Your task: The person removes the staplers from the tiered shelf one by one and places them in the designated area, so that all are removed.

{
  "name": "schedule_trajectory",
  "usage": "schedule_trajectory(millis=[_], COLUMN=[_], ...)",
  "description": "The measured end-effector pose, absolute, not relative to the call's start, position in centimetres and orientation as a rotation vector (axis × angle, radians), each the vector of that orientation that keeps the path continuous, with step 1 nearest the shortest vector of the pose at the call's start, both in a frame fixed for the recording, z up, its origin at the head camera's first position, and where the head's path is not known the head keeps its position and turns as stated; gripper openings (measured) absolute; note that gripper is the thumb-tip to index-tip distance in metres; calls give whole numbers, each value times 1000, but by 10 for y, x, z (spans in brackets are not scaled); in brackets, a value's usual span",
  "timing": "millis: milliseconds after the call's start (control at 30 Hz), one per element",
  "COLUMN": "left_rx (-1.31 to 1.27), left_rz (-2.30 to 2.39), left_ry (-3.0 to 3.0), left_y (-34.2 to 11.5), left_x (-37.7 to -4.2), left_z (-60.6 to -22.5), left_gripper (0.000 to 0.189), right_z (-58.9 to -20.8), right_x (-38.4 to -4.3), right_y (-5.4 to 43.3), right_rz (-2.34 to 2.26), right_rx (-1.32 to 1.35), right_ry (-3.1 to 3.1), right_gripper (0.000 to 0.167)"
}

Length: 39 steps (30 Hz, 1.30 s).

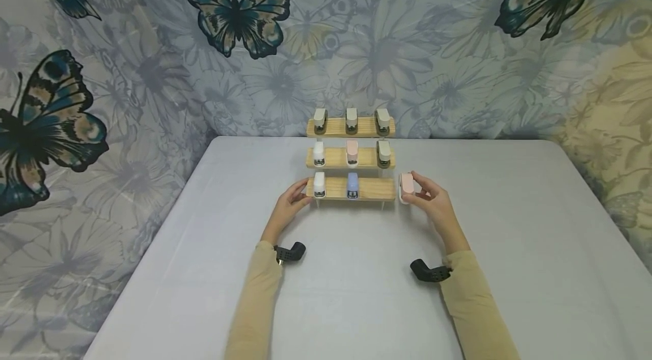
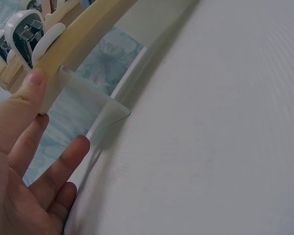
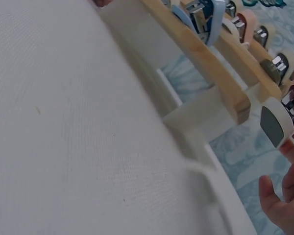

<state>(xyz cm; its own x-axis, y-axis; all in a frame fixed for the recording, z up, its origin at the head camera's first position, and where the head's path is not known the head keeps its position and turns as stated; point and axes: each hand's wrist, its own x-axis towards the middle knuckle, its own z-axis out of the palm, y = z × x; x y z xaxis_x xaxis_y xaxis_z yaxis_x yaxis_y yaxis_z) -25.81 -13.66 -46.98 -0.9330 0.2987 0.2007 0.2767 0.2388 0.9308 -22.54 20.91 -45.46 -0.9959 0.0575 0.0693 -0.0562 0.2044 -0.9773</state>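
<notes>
A three-tier wooden display shelf (image 1: 374, 189) with clear supports bears several mini staplers. At its lowest board's left end, my left hand (image 1: 292, 201) pinches the wood, thumb on the board and a finger beneath it, as the left wrist view shows. Beside that board's right end, my right hand (image 1: 430, 195) holds a pink mini stapler (image 1: 407, 184) between thumb and fingers. In the right wrist view its grey base pad (image 3: 273, 126) faces the camera. On the lowest board stand a white stapler (image 1: 319, 184) and a blue stapler (image 1: 352, 185); the board's right part is bare.
The middle board holds a white stapler (image 1: 318, 153), a pink stapler (image 1: 352, 152) and a grey-green one (image 1: 384, 153). Three more grey-green staplers (image 1: 351, 120) line the top board. Behind the white table (image 1: 356, 292) hangs a butterfly-patterned cloth (image 1: 382, 54).
</notes>
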Motion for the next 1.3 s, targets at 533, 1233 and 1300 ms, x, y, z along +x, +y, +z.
schedule_trajectory(millis=[533, 1233, 1300], left_rx=[550, 583, 583], left_rz=[1858, 1854, 1852], left_ry=[2413, 2409, 2412], left_y=[-137, -137, -137], left_x=[-257, -260, -260], left_z=[-468, -472, -472], left_gripper=[51, 52, 52], right_z=[-462, -476, -476], right_x=[-228, -229, -229], right_y=[225, 238, 239], right_rz=[2109, 2344, 2351], right_rx=[48, -12, -19], right_ry=[-2279, -2135, -2136], right_gripper=[60, 53, 54])
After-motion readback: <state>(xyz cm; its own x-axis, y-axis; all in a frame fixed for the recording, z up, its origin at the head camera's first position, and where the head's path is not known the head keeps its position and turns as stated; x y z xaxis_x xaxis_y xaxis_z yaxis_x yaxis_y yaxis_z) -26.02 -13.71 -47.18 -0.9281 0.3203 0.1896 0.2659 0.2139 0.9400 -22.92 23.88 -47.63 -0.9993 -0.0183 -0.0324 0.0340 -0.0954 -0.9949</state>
